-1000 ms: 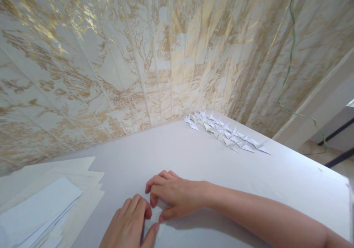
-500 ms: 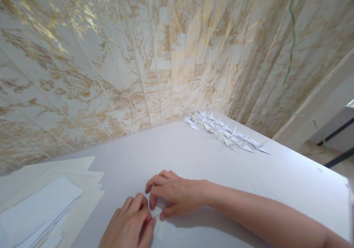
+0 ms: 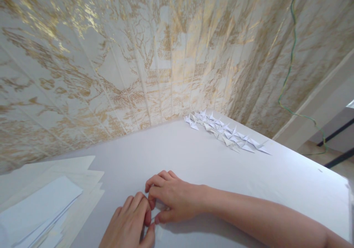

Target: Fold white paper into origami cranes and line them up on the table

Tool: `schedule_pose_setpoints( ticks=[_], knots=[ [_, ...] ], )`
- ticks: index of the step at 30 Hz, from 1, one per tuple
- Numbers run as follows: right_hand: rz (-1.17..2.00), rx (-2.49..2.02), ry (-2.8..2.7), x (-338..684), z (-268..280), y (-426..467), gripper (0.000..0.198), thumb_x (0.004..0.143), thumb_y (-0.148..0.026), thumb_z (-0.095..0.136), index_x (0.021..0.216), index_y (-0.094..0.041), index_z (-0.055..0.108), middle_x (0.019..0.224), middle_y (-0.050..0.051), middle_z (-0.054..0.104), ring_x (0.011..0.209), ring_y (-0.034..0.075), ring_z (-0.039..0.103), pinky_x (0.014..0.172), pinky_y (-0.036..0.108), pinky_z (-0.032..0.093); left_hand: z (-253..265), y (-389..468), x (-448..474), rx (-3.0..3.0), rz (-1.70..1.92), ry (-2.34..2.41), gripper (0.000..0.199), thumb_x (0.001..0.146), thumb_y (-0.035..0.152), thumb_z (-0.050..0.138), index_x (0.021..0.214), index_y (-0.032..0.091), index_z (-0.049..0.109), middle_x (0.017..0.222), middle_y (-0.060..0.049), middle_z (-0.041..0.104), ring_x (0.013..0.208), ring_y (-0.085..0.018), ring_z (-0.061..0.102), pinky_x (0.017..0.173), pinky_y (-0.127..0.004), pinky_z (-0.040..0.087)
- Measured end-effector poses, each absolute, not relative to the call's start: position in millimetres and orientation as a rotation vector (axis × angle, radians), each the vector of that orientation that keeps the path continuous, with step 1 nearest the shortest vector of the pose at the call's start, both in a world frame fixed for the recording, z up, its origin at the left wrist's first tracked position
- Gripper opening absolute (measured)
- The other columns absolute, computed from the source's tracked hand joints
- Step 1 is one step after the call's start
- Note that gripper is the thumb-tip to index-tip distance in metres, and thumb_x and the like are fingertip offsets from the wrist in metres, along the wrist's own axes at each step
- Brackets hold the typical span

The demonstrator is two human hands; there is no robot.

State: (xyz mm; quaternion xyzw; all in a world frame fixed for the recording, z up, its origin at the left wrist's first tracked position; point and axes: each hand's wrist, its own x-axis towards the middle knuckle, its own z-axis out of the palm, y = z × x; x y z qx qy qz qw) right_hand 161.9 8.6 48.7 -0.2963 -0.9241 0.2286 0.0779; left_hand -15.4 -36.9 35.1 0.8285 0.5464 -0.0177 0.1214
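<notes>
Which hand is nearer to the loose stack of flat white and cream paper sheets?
Left. The left hand is just right of the stack, with a strip of white tabletop between them; the right hand is farther right, beyond the left hand.

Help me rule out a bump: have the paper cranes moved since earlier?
No: judged against the right edge of the table, the paper cranes haven't shifted.

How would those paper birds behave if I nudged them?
The paper birds would probably slide easily, being thin paper on a smooth-looking table. One push might shift several, since they sit crowded together. Their narrow points would likely bend or crumple if squeezed.
</notes>
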Motion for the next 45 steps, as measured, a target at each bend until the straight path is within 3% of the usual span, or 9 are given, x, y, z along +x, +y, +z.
schedule_pose_setpoints(
  ticks=[9,13,19,27,33,41,45],
  knots=[
    [0.730,-0.927,-2.729,160.2,54.9,3.4,0.023,0.079,-0.031,0.074,0.097,-0.020,0.066,0.127,0.008,0.054,0.116,0.027,0.047,0.101,0.041,0.036,38.6,-34.1,-23.8,2.293,-0.019,1.496,0.016,0.079,0.021,0.046,0.089,0.021,0.059,0.101,-0.007,0.063,0.102,-0.028,0.057,0.086,-0.040,0.042],
    [0.741,-0.906,-2.759,161.8,56.4,3.9,0.020,0.078,-0.025,0.072,0.094,-0.018,0.063,0.129,0.009,0.054,0.118,0.028,0.047,0.100,0.043,0.036,39.2,-33.5,-24.3,2.300,0.007,1.418,0.018,0.078,0.016,0.046,0.084,0.024,0.062,0.102,-0.004,0.063,0.104,-0.025,0.057,0.086,-0.037,0.043],
    [0.707,-0.953,-2.706,158.0,50.4,0.4,0.031,0.075,-0.038,0.076,0.093,-0.018,0.061,0.127,0.009,0.054,0.116,0.028,0.047,0.101,0.045,0.035,38.0,-33.0,-21.9,2.261,0.006,1.452,0.019,0.071,0.011,0.049,0.078,0.023,0.062,0.101,-0.004,0.062,0.104,-0.025,0.057,0.086,-0.037,0.042],
    [0.782,-0.932,-2.786,160.9,61.0,4.8,0.028,0.073,-0.014,0.068,0.100,-0.018,0.060,0.132,0.010,0.052,0.119,0.029,0.046,0.100,0.046,0.037,40.2,-34.1,-21.1,2.258,0.026,1.465,0.020,0.066,0.010,0.047,0.074,0.024,0.058,0.099,-0.002,0.062,0.103,-0.024,0.057,0.087,-0.036,0.041],
    [0.820,-0.893,-2.826,165.3,62.2,10.3,0.034,0.071,-0.005,0.063,0.103,-0.017,0.060,0.136,0.010,0.051,0.122,0.029,0.045,0.101,0.046,0.037,46.9,-38.2,-16.7,2.241,0.027,1.481,0.013,0.074,0.017,0.048,0.076,0.023,0.059,0.100,-0.004,0.062,0.103,-0.026,0.056,0.087,-0.039,0.040],
    [0.713,-1.009,-2.687,154.9,53.0,-2.3,0.031,0.072,-0.036,0.076,0.092,-0.018,0.060,0.125,0.009,0.055,0.116,0.029,0.047,0.101,0.046,0.035,40.2,-34.8,-23.5,2.199,0.020,1.449,0.017,0.068,0.016,0.050,0.078,0.024,0.061,0.105,-0.004,0.062,0.109,-0.027,0.054,0.090,-0.039,0.039],
    [0.713,-1.004,-2.737,154.1,57.4,-4.1,0.028,0.072,-0.026,0.074,0.094,-0.017,0.059,0.127,0.010,0.054,0.116,0.028,0.048,0.100,0.044,0.036,39.2,-33.0,-24.2,2.178,0.012,1.441,0.020,0.064,0.014,0.051,0.078,0.024,0.060,0.105,-0.004,0.061,0.109,-0.026,0.054,0.091,-0.039,0.040]
  ],
)
